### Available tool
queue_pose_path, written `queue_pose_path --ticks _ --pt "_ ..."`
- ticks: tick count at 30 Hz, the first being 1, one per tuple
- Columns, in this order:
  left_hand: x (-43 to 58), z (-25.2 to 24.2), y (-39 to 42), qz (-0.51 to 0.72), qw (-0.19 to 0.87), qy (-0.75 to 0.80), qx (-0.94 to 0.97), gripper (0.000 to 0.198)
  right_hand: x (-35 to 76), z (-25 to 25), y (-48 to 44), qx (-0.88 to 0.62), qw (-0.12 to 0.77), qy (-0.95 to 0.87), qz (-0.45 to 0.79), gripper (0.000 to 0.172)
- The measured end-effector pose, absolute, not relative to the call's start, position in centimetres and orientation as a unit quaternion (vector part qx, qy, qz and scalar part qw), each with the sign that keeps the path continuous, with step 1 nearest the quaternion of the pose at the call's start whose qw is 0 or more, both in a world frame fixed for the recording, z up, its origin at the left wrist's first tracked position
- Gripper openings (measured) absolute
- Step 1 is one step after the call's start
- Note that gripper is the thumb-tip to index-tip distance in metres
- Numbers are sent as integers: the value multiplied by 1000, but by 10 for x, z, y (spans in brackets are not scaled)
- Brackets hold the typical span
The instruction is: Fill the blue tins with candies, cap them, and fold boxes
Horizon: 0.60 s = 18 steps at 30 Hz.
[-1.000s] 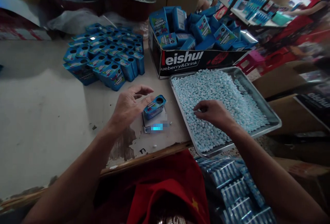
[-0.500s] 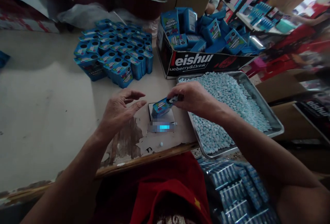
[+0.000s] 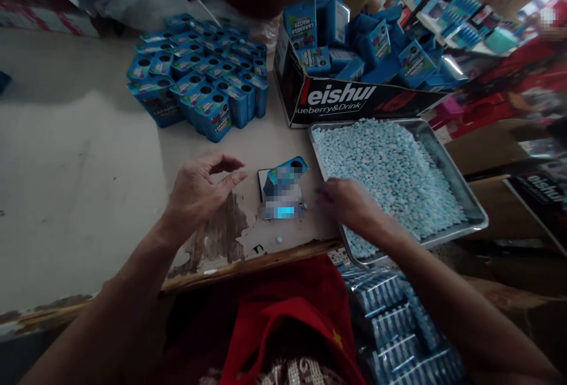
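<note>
Left hand: the left hand (image 3: 201,193) is half open above the counter (image 3: 88,155), thumb and fingers apart with nothing between them, just left of the small box.
Right hand: the right hand (image 3: 349,202) is blurred, its fingers curled, at the near-left edge of the tray; whether it grips anything, I cannot tell.
Small box: one blue box (image 3: 272,183), dark round hole in its top, sits on the scale between the hands, touched by neither.
Scale: a small flat scale (image 3: 292,197) with a bright blue display.
Tray: a metal tray (image 3: 479,218) heaped with pale blue candies (image 3: 394,178).
Loose candy: a single piece (image 3: 279,239) near the counter's front edge.
Behind: grouped blue boxes (image 3: 217,110) stand left of a black carton (image 3: 328,101) piled with more.
</note>
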<state>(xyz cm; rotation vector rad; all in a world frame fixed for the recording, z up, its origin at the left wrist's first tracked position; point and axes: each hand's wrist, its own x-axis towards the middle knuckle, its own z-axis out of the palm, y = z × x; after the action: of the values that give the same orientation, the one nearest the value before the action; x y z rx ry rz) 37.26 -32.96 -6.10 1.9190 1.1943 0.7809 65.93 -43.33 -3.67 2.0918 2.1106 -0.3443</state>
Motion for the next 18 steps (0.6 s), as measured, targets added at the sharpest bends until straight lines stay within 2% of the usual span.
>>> queue_pose_path --ticks 1,3,8,11,18 --pt "371 -63 -336 288 354 463 760 25 654 -46 -442 686 113 709 -118 21" --pt "368 -69 -354 250 345 440 791 21 643 -65 -453 670 135 724 -88 23" --pt "376 -96 -407 159 353 319 865 11 635 -91 -458 671 91 735 -15 26" --pt "389 -112 -426 126 306 286 899 21 638 -92 -457 669 65 740 -13 25" --pt "402 -126 -433 103 220 303 922 7 636 -71 -469 666 36 745 -7 22"
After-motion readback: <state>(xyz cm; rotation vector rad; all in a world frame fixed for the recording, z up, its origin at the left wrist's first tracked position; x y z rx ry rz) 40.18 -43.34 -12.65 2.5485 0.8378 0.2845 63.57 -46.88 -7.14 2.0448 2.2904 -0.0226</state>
